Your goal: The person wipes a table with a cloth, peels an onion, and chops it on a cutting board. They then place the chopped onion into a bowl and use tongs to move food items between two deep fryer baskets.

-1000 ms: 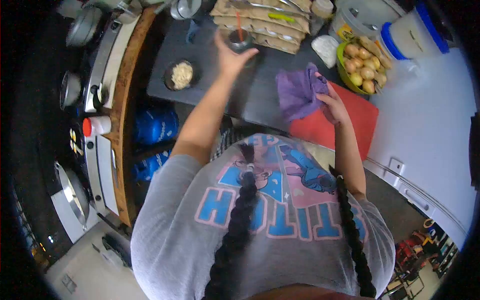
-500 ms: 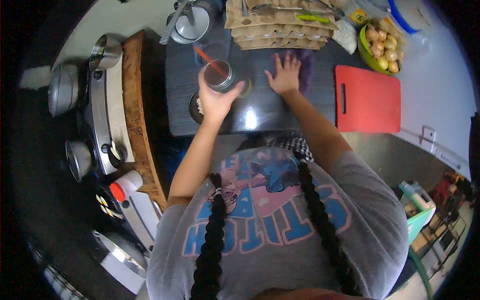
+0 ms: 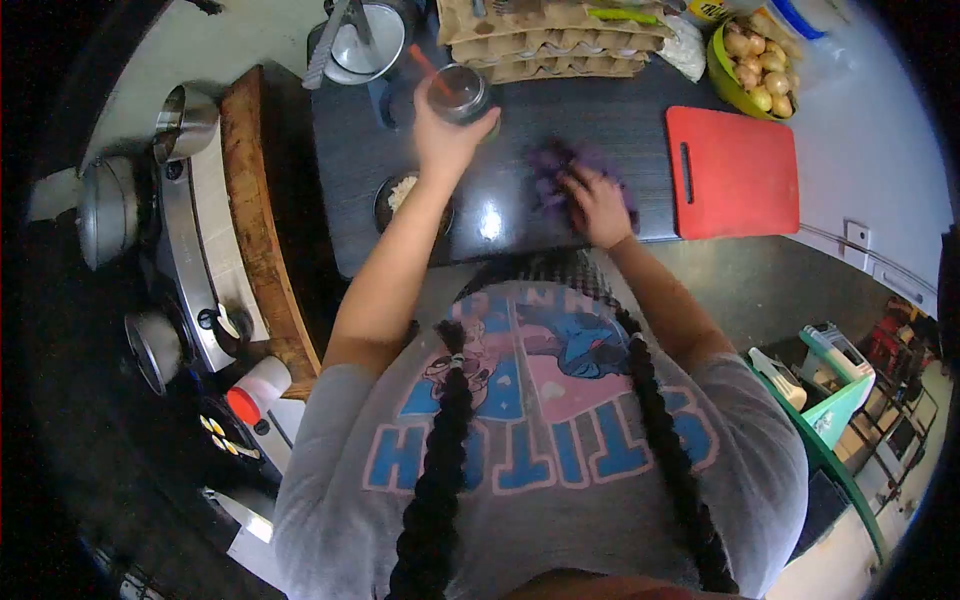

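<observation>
My left hand [image 3: 445, 130] is wrapped round a glass jar [image 3: 459, 93] with a metal rim, and an orange-red stick [image 3: 426, 65] leans out of its mouth. On the dark table [image 3: 520, 215], my right hand [image 3: 597, 203] presses on a bunched purple cloth [image 3: 552, 180], its fingers curled into the folds and somewhat blurred. A dark bowl [image 3: 381, 207] of pale pieces lies partly behind my left forearm. To the right of the cloth is a red cutting board [image 3: 738, 172].
Stacked egg cartons [image 3: 555, 45] line the table's far edge. A green bowl of onions [image 3: 757, 68] stands at the back right, a metal pot [image 3: 368, 42] at the back left. A stove with pans and a white jar with a red lid [image 3: 258, 389] are on the left.
The cloth has gone from above the board to the table's far side, then back towards the front edge under my right hand. My left hand keeps hold of the jar, now further back.
</observation>
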{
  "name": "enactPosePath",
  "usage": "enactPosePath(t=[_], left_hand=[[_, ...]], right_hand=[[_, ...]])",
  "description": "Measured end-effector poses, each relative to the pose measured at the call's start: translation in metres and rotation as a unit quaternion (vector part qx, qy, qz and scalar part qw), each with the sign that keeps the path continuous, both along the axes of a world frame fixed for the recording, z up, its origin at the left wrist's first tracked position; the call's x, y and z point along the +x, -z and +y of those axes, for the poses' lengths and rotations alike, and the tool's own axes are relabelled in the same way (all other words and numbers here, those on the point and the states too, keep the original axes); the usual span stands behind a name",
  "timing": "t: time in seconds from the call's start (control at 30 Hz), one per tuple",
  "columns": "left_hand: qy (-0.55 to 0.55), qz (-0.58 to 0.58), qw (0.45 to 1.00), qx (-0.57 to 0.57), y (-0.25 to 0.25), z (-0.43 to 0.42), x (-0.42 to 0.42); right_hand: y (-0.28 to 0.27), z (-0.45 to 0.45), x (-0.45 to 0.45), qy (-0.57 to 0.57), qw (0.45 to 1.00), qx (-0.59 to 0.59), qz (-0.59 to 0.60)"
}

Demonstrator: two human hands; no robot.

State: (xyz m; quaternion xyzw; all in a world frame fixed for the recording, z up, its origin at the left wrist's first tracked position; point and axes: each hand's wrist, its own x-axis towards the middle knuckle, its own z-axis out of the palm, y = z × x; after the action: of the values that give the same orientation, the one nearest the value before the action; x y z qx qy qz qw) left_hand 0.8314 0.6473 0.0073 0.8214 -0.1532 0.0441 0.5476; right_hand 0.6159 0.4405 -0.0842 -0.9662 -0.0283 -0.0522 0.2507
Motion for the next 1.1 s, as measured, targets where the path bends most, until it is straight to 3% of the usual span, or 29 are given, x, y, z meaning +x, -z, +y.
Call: enactPosePath(t=[0.03, 0.1, 0.2, 0.37, 0.4, 0.43, 0.5, 0.57, 0.63, 0.67, 0.7, 0.77, 0.83, 0.97, 1.1], left_hand=[[0.0, 0.003, 1.0, 0.002, 0.003, -0.007, 0.002], [0.006, 0.012, 1.0, -0.012, 0.011, -0.021, 0.003], [-0.005, -0.012, 1.0, -0.017, 0.021, -0.035, 0.008], [0.013, -0.078, 0.996, -0.038, 0.024, -0.056, -0.002], [-0.031, -0.151, 0.986, 0.062, 0.023, -0.056, -0.003], [-0.038, -0.149, 0.986, 0.067, 0.022, -0.057, -0.008], [-0.05, -0.074, 0.994, 0.056, 0.015, -0.053, -0.019], [-0.052, -0.073, 0.992, 0.086, 0.006, -0.033, -0.034], [-0.01, -0.047, 0.968, 0.246, -0.002, -0.001, -0.055], [0.0, -0.093, 0.931, 0.353, 0.013, 0.028, -0.059], [-0.014, -0.092, 0.928, 0.36, 0.01, 0.04, -0.079], [-0.126, 0.163, 0.875, 0.439, -0.007, 0.051, -0.112], [-0.121, 0.186, 0.863, 0.453, -0.007, 0.057, -0.13], [-0.103, 0.272, 0.848, 0.443, -0.014, 0.06, -0.138], [-0.091, 0.233, 0.868, 0.429, -0.018, 0.105, -0.143]], right_hand=[[-0.004, -0.005, 0.004, 0.0, 1.0, 0.002, 0.003], [-0.007, -0.024, 0.023, 0.118, 0.98, -0.162, 0.022], [-0.007, -0.028, 0.068, 0.169, 0.971, -0.164, 0.041], [0.001, -0.024, 0.095, 0.121, 0.983, -0.134, 0.03], [0.003, -0.025, 0.091, 0.074, 0.99, -0.116, 0.016], [0.003, -0.025, 0.082, 0.067, 0.991, -0.112, 0.017], [0.0, -0.02, 0.054, -0.039, 0.994, -0.102, 0.015], [-0.005, -0.025, 0.011, -0.087, 0.993, -0.081, 0.003], [-0.018, -0.042, -0.03, -0.096, 0.993, -0.062, 0.024], [-0.026, -0.053, -0.049, -0.084, 0.994, -0.056, 0.046], [-0.032, -0.069, -0.064, -0.08, 0.992, -0.075, 0.055], [-0.04, -0.096, -0.084, -0.062, 0.992, -0.089, 0.058], [-0.044, -0.11, -0.098, 0.009, 0.992, -0.106, 0.063], [-0.043, -0.097, -0.107, -0.004, 0.989, -0.125, 0.078], [-0.044, -0.039, -0.096, -0.119, 0.974, -0.136, 0.137]])
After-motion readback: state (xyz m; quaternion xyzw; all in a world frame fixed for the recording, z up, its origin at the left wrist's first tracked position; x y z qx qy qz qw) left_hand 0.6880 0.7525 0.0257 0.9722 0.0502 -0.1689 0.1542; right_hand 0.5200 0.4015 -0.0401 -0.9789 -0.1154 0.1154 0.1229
